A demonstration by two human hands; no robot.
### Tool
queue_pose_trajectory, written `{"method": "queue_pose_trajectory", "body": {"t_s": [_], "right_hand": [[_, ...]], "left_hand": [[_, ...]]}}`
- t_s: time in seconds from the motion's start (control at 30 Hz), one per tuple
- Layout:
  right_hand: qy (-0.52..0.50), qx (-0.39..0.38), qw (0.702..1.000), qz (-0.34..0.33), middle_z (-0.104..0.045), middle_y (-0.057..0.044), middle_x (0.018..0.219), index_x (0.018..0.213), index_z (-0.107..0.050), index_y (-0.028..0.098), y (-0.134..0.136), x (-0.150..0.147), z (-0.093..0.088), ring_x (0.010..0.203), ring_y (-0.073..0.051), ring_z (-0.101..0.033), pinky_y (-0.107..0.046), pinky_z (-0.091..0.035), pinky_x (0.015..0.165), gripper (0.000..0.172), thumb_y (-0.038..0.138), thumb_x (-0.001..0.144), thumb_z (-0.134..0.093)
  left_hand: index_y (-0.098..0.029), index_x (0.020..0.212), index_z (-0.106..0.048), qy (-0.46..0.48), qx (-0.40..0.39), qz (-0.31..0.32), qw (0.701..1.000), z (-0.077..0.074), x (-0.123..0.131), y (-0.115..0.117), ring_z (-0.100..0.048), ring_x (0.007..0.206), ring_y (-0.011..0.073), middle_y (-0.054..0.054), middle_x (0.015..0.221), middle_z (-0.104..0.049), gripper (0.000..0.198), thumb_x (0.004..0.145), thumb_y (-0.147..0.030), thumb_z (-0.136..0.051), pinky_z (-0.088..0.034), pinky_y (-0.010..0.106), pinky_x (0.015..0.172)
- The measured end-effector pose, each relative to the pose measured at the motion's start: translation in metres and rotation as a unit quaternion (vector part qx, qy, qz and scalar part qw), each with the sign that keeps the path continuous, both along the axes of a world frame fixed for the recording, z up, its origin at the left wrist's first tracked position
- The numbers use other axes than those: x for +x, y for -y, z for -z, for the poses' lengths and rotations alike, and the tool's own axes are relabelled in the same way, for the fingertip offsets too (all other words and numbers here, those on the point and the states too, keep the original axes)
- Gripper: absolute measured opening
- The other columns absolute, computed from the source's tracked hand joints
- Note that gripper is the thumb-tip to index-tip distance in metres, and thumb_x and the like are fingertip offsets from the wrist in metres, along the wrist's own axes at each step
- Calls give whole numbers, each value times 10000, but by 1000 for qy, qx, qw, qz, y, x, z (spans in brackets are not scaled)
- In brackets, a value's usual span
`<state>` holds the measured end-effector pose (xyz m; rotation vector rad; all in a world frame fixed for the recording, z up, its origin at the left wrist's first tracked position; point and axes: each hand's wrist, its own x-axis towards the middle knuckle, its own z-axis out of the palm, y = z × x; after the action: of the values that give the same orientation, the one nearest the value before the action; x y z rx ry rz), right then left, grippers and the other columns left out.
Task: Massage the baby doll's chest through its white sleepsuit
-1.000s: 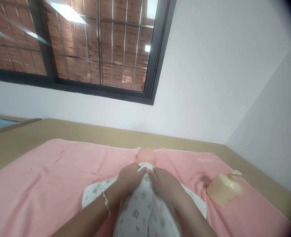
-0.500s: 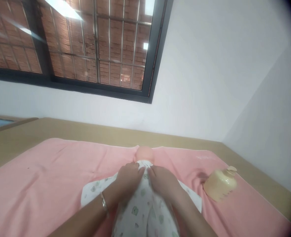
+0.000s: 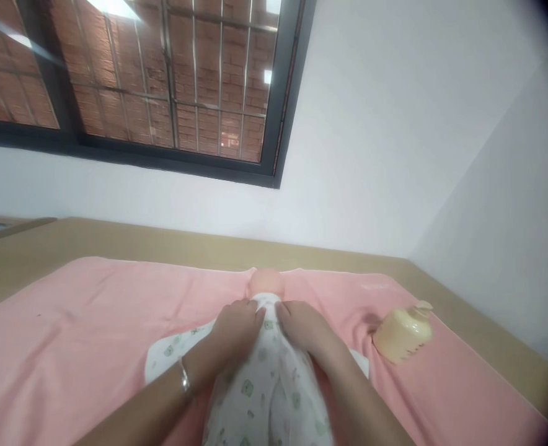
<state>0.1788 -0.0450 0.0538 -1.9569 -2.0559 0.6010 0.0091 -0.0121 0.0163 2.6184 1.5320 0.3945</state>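
A baby doll lies on a pink towel (image 3: 92, 334), its bare head (image 3: 265, 284) pointing toward the wall. It wears a white garment (image 3: 265, 396) printed with small green figures. My left hand (image 3: 237, 325), with a bracelet at the wrist, rests on the garment near the doll's neck, fingers together and pressing the cloth. Just right of it my right hand (image 3: 304, 331) lies the same way on the garment. Both hands nearly meet at the collar.
A pale yellow bottle (image 3: 403, 336) lies on its side on the towel to the right. The towel covers a tan wooden surface (image 3: 116, 238) set against a white wall and corner. A dark-framed barred window (image 3: 162, 93) is above.
The view has drifted so everything sits slightly left and higher. My hands stay on the garment at the doll's neck with little change.
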Motion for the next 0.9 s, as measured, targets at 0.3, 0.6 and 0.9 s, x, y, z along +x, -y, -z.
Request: {"method": "queue_pose_trajectory", "body": {"t_s": [0.3, 0.6, 0.9], "right_hand": [[24, 33, 999, 14, -666, -166, 961, 925, -660, 129, -5, -1, 12, 833, -222, -599, -299, -380, 691, 562, 437, 939, -190], [11, 1, 1000, 18, -658, -150, 986, 917, -646, 140, -12, 2, 12, 834, -208, -594, -289, -384, 687, 489, 350, 927, -205], [77, 54, 996, 3, -667, -156, 916, 898, -659, 128, -5, -9, 12, 773, -208, -600, -283, -374, 659, 476, 353, 923, -241]], "left_hand": [[-177, 840, -593, -10, 39, 17, 999, 0, 4, 2, -570, 786, 230, 81, 846, -630, 253, 871, -262, -357, -418, 359, 693], [-155, 785, -604, -92, 57, 38, 993, -8, 11, 10, -567, 779, 258, 109, 814, -613, 223, 833, -207, -392, -416, 387, 675], [-183, 885, -607, -6, -2, -7, 1000, 1, 4, -4, -581, 747, 197, 71, 840, -634, 389, 936, -336, -253, -416, 311, 644]]}}
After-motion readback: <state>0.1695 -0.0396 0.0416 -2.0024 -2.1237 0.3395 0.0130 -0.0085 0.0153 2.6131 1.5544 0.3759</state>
